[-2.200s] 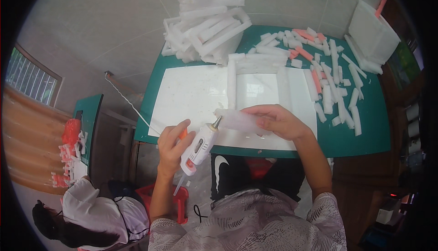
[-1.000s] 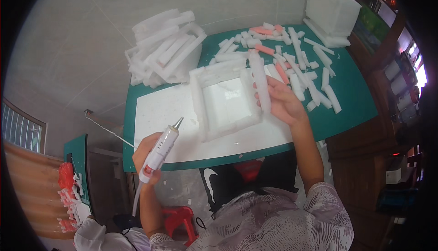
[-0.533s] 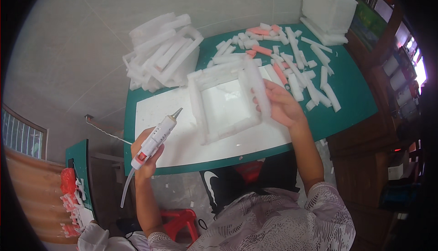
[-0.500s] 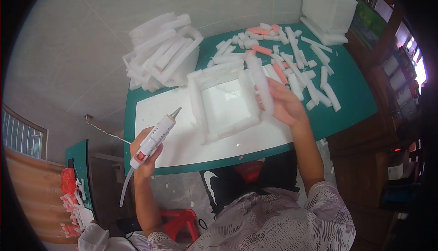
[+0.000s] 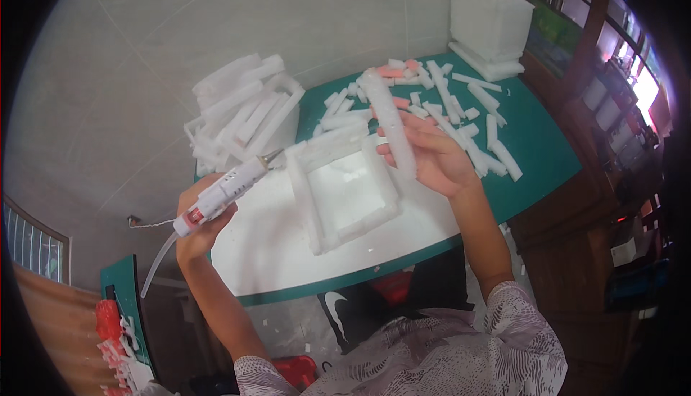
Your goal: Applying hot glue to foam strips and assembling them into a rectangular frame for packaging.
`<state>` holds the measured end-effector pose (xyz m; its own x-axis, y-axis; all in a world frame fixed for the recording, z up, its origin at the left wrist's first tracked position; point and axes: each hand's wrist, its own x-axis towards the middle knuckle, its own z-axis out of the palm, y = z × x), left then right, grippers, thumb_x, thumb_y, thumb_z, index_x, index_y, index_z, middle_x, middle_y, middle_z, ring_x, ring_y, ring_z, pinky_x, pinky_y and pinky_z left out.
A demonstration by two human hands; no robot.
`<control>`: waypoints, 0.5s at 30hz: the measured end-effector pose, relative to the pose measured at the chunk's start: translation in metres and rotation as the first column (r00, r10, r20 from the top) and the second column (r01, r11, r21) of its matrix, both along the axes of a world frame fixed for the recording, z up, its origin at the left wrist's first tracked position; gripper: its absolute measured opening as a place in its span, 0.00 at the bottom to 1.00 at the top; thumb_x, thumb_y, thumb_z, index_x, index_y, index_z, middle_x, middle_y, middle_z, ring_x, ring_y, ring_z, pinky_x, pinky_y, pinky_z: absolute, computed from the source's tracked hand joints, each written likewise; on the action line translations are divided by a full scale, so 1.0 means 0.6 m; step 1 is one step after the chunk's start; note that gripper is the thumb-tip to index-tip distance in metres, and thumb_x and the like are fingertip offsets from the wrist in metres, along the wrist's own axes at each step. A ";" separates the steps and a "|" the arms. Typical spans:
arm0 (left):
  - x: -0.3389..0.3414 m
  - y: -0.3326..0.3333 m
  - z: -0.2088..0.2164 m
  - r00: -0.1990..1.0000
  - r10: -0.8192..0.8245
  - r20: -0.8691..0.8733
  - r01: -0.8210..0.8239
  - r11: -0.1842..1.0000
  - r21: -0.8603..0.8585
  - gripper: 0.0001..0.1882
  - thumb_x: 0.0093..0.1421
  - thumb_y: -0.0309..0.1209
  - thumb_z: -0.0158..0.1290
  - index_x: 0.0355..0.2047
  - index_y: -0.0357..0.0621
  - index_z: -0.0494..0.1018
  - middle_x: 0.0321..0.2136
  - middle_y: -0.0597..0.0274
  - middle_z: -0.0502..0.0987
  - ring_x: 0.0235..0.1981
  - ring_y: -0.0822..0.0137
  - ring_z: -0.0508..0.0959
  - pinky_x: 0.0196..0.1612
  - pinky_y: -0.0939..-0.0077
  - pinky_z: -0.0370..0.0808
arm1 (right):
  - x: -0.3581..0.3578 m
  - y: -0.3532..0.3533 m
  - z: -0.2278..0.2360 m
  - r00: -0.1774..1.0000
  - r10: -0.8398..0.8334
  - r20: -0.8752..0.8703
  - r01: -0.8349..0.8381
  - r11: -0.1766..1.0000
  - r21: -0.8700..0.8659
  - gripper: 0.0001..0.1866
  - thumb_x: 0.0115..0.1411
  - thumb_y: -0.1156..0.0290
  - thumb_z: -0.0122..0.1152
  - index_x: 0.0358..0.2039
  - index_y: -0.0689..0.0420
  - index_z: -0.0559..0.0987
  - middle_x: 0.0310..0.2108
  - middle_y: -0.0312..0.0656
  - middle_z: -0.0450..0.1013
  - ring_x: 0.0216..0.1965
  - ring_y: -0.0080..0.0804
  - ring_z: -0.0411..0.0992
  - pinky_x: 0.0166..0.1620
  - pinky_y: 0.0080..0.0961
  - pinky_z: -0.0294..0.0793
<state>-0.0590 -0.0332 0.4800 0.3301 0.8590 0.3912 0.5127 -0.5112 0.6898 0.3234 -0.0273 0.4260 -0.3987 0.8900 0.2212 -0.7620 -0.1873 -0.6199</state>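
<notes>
My left hand (image 5: 204, 220) is closed round a white hot glue gun (image 5: 227, 191), its metal nozzle pointing up and to the right and a clear glue stick trailing from its back end. In my right hand (image 5: 437, 157) is a long white foam strip (image 5: 392, 124), held upright at a tilt between thumb and fingers, above the board. Below and between my hands a rectangular frame of white foam strips (image 5: 306, 205) lies on the white board (image 5: 248, 252). The strip overlaps the frame's right far corner in view; whether they touch I cannot tell.
White and pink foam offcuts (image 5: 471, 137) are scattered over the green table (image 5: 543, 158) at the right. A pile of foam frames (image 5: 245, 112) stands at the back left. A white foam box (image 5: 489, 25) sits at the far right corner. A grey wall rises behind.
The glue gun has moved left and tilted flatter. My right hand has shifted a little left with the foam strip, its palm now turned up more. The whole view has shifted slightly.
</notes>
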 end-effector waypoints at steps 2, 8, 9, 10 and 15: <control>0.013 0.016 0.023 0.995 -0.065 -0.082 0.077 0.984 0.159 0.17 0.49 0.31 0.57 0.38 0.34 0.75 0.33 0.55 0.79 0.27 0.66 0.77 0.31 0.76 0.71 | -0.011 0.005 0.032 0.995 -0.009 0.101 0.003 0.998 0.060 0.30 0.63 0.73 0.53 0.63 0.62 0.55 0.54 0.52 0.64 0.53 0.47 0.69 0.57 0.36 0.68; -0.001 0.042 0.059 0.976 -0.215 -0.040 0.215 0.911 0.352 0.18 0.49 0.37 0.56 0.33 0.32 0.76 0.30 0.51 0.79 0.29 0.62 0.79 0.34 0.73 0.74 | -0.058 0.030 0.098 0.974 0.035 0.226 -0.084 0.974 0.210 0.33 0.61 0.73 0.56 0.63 0.64 0.53 0.50 0.52 0.66 0.53 0.52 0.70 0.55 0.36 0.73; -0.003 0.046 0.062 0.969 -0.247 -0.006 0.233 0.907 0.351 0.21 0.51 0.41 0.55 0.33 0.31 0.76 0.30 0.51 0.79 0.28 0.62 0.79 0.33 0.74 0.75 | -0.064 0.037 0.103 0.971 0.046 0.236 -0.102 0.968 0.230 0.33 0.61 0.73 0.56 0.63 0.64 0.54 0.50 0.52 0.66 0.53 0.52 0.70 0.55 0.37 0.73; -0.005 0.050 0.061 0.971 -0.240 0.001 0.223 0.907 0.358 0.21 0.51 0.41 0.55 0.33 0.31 0.76 0.30 0.51 0.79 0.28 0.62 0.79 0.33 0.74 0.75 | -0.069 0.044 0.107 0.968 0.058 0.245 -0.121 0.961 0.248 0.32 0.61 0.72 0.56 0.62 0.65 0.54 0.50 0.52 0.66 0.53 0.52 0.70 0.55 0.37 0.73; -0.021 0.077 0.039 0.950 -0.310 0.035 0.255 0.836 0.485 0.31 0.57 0.53 0.48 0.34 0.29 0.76 0.30 0.50 0.79 0.27 0.63 0.79 0.29 0.75 0.74 | -0.091 0.078 0.126 0.960 0.082 0.266 -0.163 0.940 0.299 0.30 0.63 0.70 0.55 0.62 0.65 0.56 0.53 0.52 0.65 0.53 0.50 0.70 0.58 0.35 0.69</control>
